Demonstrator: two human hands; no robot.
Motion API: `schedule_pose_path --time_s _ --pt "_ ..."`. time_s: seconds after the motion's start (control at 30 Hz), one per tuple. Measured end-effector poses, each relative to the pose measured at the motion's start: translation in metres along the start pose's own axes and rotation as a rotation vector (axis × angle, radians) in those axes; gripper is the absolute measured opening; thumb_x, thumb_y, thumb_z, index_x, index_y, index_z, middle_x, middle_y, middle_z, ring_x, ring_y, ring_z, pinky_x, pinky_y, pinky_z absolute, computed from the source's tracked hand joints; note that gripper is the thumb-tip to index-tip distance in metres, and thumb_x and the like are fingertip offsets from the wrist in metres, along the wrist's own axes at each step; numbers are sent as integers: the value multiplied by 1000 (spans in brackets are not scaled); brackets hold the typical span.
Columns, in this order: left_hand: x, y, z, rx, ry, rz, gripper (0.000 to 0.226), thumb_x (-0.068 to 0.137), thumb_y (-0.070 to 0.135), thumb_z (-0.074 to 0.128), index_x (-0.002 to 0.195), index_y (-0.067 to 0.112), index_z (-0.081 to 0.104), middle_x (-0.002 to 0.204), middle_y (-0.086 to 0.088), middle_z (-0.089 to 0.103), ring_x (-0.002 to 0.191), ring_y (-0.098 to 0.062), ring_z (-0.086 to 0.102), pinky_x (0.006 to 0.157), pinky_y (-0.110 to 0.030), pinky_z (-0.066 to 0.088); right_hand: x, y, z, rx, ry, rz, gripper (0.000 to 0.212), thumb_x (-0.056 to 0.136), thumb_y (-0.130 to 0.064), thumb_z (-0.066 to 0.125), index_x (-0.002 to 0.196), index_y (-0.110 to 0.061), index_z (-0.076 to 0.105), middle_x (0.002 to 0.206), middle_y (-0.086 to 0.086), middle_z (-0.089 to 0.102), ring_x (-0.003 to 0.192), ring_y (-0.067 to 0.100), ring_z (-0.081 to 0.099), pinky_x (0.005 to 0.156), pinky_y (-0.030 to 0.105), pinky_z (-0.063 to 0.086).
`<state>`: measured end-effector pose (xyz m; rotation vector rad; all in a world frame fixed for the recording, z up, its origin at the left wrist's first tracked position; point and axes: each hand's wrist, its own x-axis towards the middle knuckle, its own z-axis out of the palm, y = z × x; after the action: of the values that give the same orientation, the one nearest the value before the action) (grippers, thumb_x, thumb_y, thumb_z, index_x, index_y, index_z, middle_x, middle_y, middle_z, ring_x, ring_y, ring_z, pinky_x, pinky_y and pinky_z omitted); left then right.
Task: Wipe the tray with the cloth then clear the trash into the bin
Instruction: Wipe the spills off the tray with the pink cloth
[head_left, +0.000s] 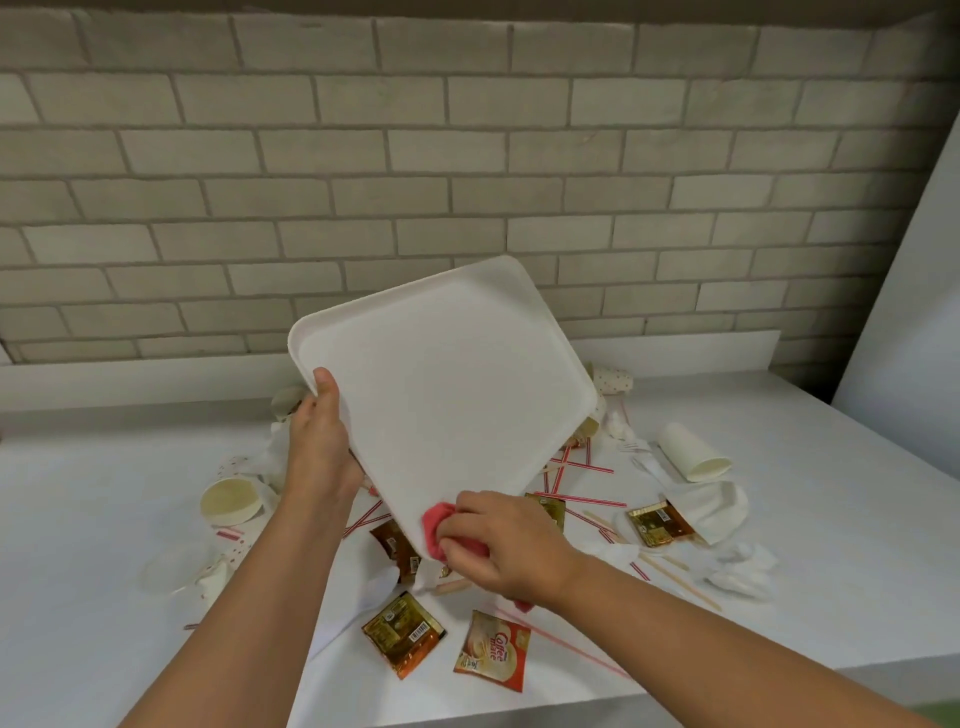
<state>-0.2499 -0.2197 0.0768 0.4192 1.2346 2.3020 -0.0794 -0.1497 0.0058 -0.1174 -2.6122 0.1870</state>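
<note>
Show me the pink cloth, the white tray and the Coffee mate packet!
pink cloth (435, 522), head view, its bunched end that shows.
white tray (447, 395), head view, its bare middle.
Coffee mate packet (492, 650), head view, its printed front.

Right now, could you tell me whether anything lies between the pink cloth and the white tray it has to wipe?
Nothing visible does. The right hand holds the crumpled pink cloth against the near corner of the white square plastic tray, which the left hand grips by its edge, tilted above the white table.

Cups (693, 451), sachets (402, 642) and straws (582, 499) crowd the table's (831, 571) middle; its outer parts lie free.
</note>
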Motion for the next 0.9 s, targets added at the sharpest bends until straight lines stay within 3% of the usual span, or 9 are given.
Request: schedule_pose_path --time_s 0.1,0.23,0.37,0.53,0.63,0.7,0.77,0.83,0.9 --pt "1 -2 0 -29 -40 -54 43 98 44 34 124 14 52 117 -4 65 105 -21 63 74 -35 54 1 8 -4 -99 0 57 34 84 -34 42 84 -21 73 73 -5 62 63 14 58 45 16 30" --pt "5 0 -1 -66 -112 -104 52 97 50 32 133 17 48 121 -3 64 105 -19 64 72 -35 54 -2 24 -8 -179 69 160 35 83 -35 38 79 -21 70 71 -5 59 61 16 57 45 21 34" --pt "7 4 -3 -84 -164 -156 54 96 51 33 134 15 48 126 -6 62 110 -23 61 78 -38 52 -3 52 -22 -192 58 392 34 94 -33 32 106 -22 63 94 -2 61 86 19 56 63 28 40" --pt "12 6 -10 -54 -208 -216 58 95 52 32 135 14 47 128 -9 59 115 -28 57 82 -42 50 -16 105 -36 -215 82 687 27 100 -23 34 114 -21 57 100 2 62 91 21 54 72 32 46" --pt "15 13 -14 -19 -235 -230 56 96 52 27 119 14 62 112 -8 68 98 -24 67 72 -39 56 -22 136 -49 -283 84 848 28 101 -22 31 112 -14 56 102 11 64 90 28 54 71 35 46" --pt "17 17 -16 -31 -299 -254 63 97 50 24 84 19 77 88 -4 75 75 -19 73 56 -32 59 -25 149 -59 -311 98 940 28 101 -23 31 109 -11 55 100 12 63 86 26 52 68 34 45" --pt "17 17 -18 -44 -350 -254 70 98 48 23 64 21 78 78 -2 76 67 -16 73 50 -30 58 -24 154 -65 -294 125 1021 27 101 -24 32 105 -7 53 99 14 62 86 28 53 71 35 46" --pt "20 16 -21 -40 -376 -257 68 98 47 23 69 20 79 79 -1 76 68 -16 73 50 -29 57 -16 155 -66 -191 222 1124 29 100 -22 34 102 -1 54 98 18 62 86 30 55 76 38 47" --pt "26 15 -25 -14 -388 -256 57 98 47 25 91 18 73 82 -1 76 71 -16 73 52 -29 58 -4 156 -67 -96 341 1238 32 100 -21 34 102 3 56 100 21 62 87 32 56 79 40 47"
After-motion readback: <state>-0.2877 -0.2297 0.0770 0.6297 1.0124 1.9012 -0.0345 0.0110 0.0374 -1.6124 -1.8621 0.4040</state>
